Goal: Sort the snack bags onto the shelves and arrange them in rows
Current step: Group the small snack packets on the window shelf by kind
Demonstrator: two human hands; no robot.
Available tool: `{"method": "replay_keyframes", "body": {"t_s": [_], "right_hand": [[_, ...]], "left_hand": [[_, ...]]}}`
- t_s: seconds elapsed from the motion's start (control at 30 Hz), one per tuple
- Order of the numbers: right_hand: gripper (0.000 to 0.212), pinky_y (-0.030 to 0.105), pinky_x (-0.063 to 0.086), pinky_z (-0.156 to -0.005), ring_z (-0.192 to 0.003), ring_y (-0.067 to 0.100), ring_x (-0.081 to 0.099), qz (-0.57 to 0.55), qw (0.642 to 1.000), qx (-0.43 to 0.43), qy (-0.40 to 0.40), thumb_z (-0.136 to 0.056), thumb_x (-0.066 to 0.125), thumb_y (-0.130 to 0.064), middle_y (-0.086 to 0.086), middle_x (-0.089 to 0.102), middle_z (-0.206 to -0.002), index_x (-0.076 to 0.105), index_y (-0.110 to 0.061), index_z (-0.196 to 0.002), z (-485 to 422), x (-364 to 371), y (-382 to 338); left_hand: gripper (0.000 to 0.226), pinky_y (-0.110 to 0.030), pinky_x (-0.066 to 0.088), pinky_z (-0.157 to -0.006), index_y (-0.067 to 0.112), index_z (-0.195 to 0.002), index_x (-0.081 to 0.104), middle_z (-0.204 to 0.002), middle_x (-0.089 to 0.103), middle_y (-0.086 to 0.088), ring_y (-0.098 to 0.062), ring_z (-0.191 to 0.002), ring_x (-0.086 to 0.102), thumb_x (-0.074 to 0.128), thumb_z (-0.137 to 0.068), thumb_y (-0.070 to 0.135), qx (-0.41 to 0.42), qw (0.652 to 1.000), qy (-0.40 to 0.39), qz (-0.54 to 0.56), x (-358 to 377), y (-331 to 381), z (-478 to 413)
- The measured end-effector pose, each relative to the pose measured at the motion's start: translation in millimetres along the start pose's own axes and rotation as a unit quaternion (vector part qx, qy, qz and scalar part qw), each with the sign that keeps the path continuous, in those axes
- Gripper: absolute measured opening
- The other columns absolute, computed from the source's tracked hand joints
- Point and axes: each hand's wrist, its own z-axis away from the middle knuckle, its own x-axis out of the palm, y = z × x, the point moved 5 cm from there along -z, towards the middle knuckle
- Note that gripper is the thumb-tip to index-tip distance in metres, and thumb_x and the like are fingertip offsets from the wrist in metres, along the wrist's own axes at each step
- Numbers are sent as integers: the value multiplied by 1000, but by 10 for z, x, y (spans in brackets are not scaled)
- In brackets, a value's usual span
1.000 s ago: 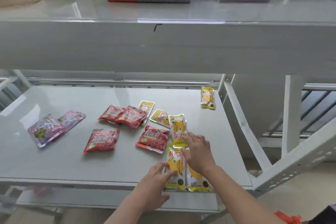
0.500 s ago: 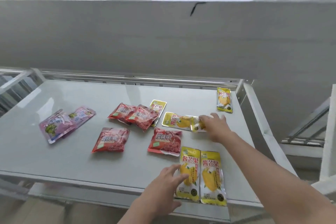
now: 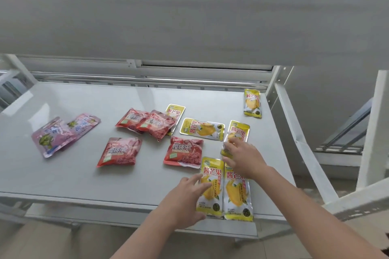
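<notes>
Several yellow mango bags lie on the grey shelf. Two of them stand side by side at the front right edge. My left hand rests on the left one with fingers spread. My right hand pinches the lower end of a third yellow bag just behind that pair. Another yellow bag lies sideways to its left. One sits at the back right corner, and one is partly under the red bags. Red cherry bags lie mid-shelf, and purple bags at left.
The underside of the upper shelf hangs low over the back. A white side rail bounds the shelf on the right, with a slanted brace beyond it. Bare shelf surface shows at the back left and front left.
My right hand has pulled one yellow bag off the sideways one and turned it upright behind the front pair. My left hand stays on the front left bag. The view has tilted down.
</notes>
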Motion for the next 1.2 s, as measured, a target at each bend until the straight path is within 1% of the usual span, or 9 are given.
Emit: {"method": "replay_keyframes", "body": {"t_s": [0.2,0.33,0.43,0.53,0.63,0.7,0.8,1.0,1.2], "right_hand": [[46,39,34,-110,-135,22,34,-72,996,-44,5,-98,40,-39,-3,30,-151,39,-25,-142,219,33,72],[46,51,22,-116,-144,26,21,-85,996,-31,17,-98,43,-39,0,17,-158,38,-27,-143,320,89,97],[56,47,22,-116,-143,24,22,-83,995,5,54,-91,49,-52,-1,14,-159,38,-30,-141,383,87,150],[80,42,19,-116,-143,22,18,-82,996,11,34,-79,49,-73,-2,12,-159,29,-35,-146,465,122,184],[98,44,15,-118,-146,21,10,-93,996,-8,0,-65,38,-90,-2,8,-160,18,-42,-148,544,188,209],[104,44,11,-119,-146,21,7,-94,996,-4,-12,-60,33,-93,-2,5,-161,13,-43,-149,578,231,227],[99,42,10,-117,-145,23,8,-85,996,25,-6,-66,42,-87,1,5,-161,10,-44,-149,559,222,225],[91,43,20,-113,-142,25,17,-99,993,60,32,-71,52,-79,4,14,-159,17,-45,-148,454,115,228],[83,42,14,-116,-144,21,14,-99,994,35,30,-79,35,-79,-1,13,-160,20,-39,-150,447,176,198]], "left_hand": [[79,-37,33,-112,40,-147,28,-159,16,7,-22,-137,25,73,-81,42,-5,1000,-13,-14,-19,3,-42],[74,-39,37,-109,41,-144,31,-159,17,8,-23,-134,26,72,-83,39,-6,999,-19,-31,-2,42,-44],[73,-39,37,-109,40,-144,32,-159,18,8,-23,-134,26,72,-84,36,-8,999,-19,-30,-2,48,-37],[72,-38,37,-109,41,-144,32,-157,22,8,-22,-133,27,72,-84,35,-10,1000,-14,-24,0,43,-36],[71,-37,38,-108,41,-143,34,-156,23,9,-21,-132,27,72,-84,34,-10,1000,-9,-18,1,46,-40],[71,-37,38,-108,41,-143,34,-156,23,9,-22,-132,27,72,-84,33,-9,1000,-9,-15,6,49,-36],[71,-37,38,-108,41,-144,32,-157,21,8,-22,-133,27,70,-85,33,-8,1000,-7,-17,-1,49,-26],[68,-35,36,-109,41,-145,31,-158,19,9,-22,-134,27,67,-87,38,-6,1000,-3,-20,6,48,-14],[66,-32,36,-108,39,-146,31,-157,20,10,-19,-134,26,65,-89,40,-5,1000,13,-21,33,48,-2]]}}
